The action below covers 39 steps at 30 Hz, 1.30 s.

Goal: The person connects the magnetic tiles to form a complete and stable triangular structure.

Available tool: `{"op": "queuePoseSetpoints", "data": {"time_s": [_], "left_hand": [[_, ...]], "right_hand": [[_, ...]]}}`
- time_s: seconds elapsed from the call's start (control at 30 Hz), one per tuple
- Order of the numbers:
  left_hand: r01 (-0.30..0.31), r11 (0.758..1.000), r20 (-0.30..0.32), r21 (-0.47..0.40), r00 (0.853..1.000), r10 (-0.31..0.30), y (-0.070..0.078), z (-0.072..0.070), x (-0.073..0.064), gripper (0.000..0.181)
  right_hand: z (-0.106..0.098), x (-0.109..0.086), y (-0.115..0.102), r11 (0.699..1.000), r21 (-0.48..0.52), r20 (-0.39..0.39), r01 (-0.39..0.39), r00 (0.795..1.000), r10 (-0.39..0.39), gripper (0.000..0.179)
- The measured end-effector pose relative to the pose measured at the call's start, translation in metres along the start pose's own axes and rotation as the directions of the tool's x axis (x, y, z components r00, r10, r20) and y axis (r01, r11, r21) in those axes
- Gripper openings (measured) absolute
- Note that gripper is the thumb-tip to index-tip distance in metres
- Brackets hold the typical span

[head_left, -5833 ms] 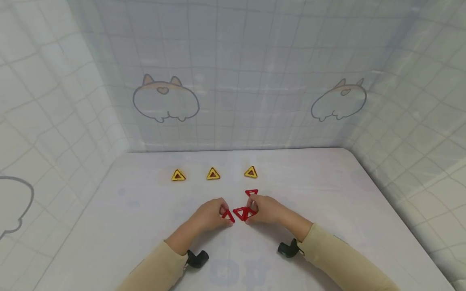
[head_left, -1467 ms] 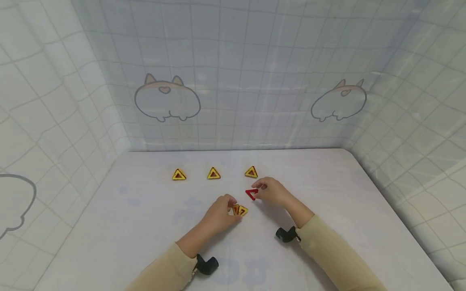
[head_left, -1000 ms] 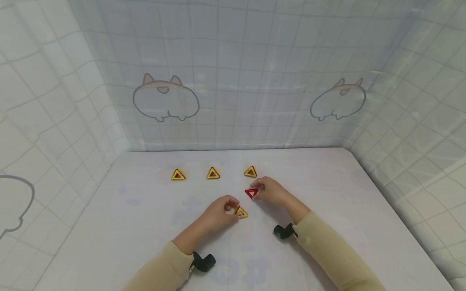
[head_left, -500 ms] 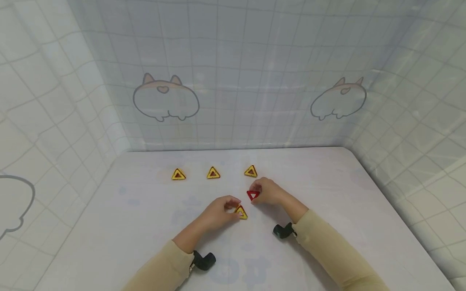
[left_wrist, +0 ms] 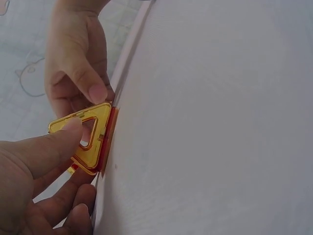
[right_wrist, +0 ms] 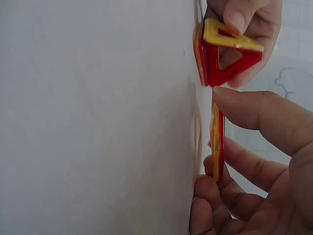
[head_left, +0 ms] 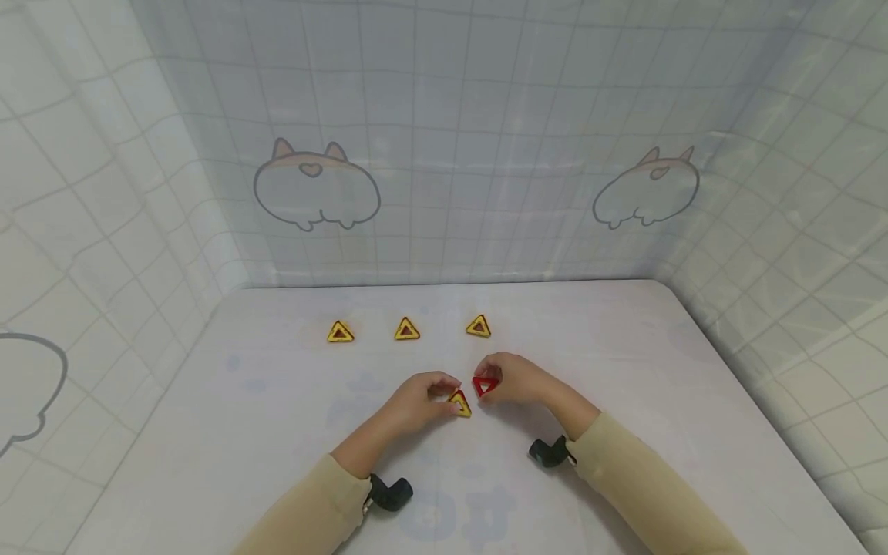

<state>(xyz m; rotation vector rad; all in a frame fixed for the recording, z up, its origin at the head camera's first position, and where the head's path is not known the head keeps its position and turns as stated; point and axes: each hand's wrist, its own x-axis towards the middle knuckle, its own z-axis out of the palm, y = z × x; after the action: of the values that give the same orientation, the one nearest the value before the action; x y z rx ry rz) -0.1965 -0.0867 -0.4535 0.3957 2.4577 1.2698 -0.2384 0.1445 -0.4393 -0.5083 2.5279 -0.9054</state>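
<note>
My left hand (head_left: 416,402) pinches a small standing group of triangular magnetic tiles, thumb on a see-through yellow tile (left_wrist: 101,126). In the right wrist view, red tiles (right_wrist: 234,71) join it at an angle, partly hidden by fingers. Thumb and fingers of my right hand (head_left: 519,378) grip another triangular tile (head_left: 484,378), red from above. Seen edge-on in the right wrist view, that tile shows a yellow layer against a red one (right_wrist: 221,156). It sits just right of the left hand's group; the right wrist view shows their corners close, and I cannot tell whether they touch.
Farther back on the white tabletop (head_left: 277,432) lie three yellow triangular shapes in a row: left (head_left: 340,340), middle (head_left: 406,338) and right (head_left: 479,333). A grid-patterned curtain (head_left: 444,154) stands behind and at both sides. Dark wrist mounts (head_left: 391,493) hang below the sleeves.
Several seconds ago red tiles lay joined flat between both hands; now the left hand holds them folded, yellow showing. Within the last second the right hand has drawn the lone red tile nearer.
</note>
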Motion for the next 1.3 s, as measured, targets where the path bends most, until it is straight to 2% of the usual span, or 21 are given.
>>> {"op": "queuePoseSetpoints", "data": {"time_s": [0.27,0.53,1.3], "left_hand": [[-0.011,1.0,0.002,-0.001,1.0,0.011,-0.0011,-0.0005,0.0007,0.036],[-0.002,1.0,0.004,-0.013,1.0,0.003,0.0021,-0.0016,-0.0006,0.034],[-0.007,1.0,0.006,-0.003,1.0,0.007,0.0022,-0.0022,-0.0018,0.03]], "right_hand": [[0.0034,-0.0077,-0.0057,0.999,-0.007,0.055,0.038,0.998,-0.038,0.034],[0.0056,-0.0067,-0.005,0.995,-0.016,0.056,0.097,0.994,-0.096,0.034],[0.0084,-0.0083,-0.0077,0.995,0.05,0.087,0.088,0.992,-0.092,0.036]]}}
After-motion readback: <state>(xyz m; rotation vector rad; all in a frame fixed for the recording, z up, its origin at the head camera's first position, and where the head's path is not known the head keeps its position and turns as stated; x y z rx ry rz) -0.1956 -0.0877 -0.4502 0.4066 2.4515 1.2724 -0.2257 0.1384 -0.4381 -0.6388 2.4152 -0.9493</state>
